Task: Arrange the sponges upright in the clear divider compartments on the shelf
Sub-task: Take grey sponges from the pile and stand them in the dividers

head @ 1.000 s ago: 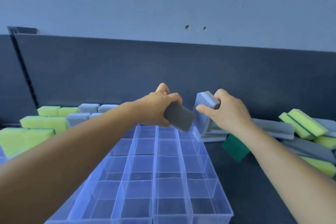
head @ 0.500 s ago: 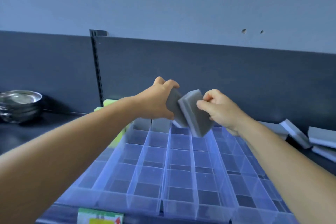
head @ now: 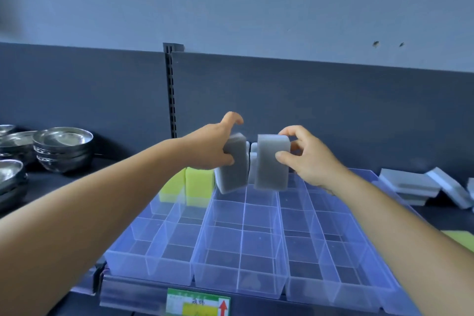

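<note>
left hand (head: 214, 147) gripping upright grey rectangular sponge (head: 233, 163), right hand (head: 306, 161) pinching second grey rectangular sponge (head: 271, 161), both over clear plastic divider tray (head: 243, 246)

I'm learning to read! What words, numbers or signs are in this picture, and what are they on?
Shelf tag on the front rail: green and yellow with dark printed characters, too blurred to read.
Red arrow on that tag: a sign pointing up, with no words.
The sponges, divider tray and bowls show no writing.
</note>
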{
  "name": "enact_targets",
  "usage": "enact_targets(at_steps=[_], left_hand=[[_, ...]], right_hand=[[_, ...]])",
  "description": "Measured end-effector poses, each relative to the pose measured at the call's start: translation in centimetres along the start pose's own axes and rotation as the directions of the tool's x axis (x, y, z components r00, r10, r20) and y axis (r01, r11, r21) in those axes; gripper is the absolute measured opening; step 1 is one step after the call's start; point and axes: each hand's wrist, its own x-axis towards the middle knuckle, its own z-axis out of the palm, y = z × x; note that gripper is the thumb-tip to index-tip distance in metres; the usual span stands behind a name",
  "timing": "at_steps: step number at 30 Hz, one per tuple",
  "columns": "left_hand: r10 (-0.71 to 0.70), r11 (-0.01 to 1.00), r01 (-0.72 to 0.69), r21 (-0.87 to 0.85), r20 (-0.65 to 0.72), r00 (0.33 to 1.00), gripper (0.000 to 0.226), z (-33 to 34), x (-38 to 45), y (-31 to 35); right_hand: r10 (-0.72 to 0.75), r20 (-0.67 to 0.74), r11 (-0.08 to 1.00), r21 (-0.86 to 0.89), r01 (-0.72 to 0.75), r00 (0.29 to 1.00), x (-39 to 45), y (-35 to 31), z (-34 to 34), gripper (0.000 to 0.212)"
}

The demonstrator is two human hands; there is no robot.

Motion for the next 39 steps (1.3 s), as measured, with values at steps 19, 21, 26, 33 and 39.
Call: enact_targets(at_steps=[19,21,26,33,39], left_hand=[[0.077,0.982,-0.079,0.173,0.018,0.997,0.051,3.8,0.7,-1.6],[0.076,0.972,-0.081,0.219,0.029,0.997,0.053,4.3,0.6,-1.5],[0.066,0.940,-0.069,0.334,0.020,0.998,0.052,5.7,0.6,-1.4],[0.073,0.922,-0.074,0.380,0.017,0.997,0.050,6.1,0.8,-1.1],[0.145,0.934,-0.122,0.336,-0.044,0.988,0.072,5.1,0.7,-0.1]], right_hand=[[0.033,-0.014,0.964,-0.263,-0.036,0.999,0.5,1.3,2.7,0.023],[0.041,-0.006,0.944,-0.328,-0.041,0.999,0.4,1.5,3.0,0.023],[0.040,0.032,0.862,-0.506,-0.019,0.999,0.0,2.1,4.2,0.022],[0.074,0.044,0.813,-0.582,-0.035,0.996,-0.3,1.7,4.3,0.036],[0.081,-0.008,0.800,-0.596,-0.070,0.997,-1.6,1.4,2.7,0.060]])
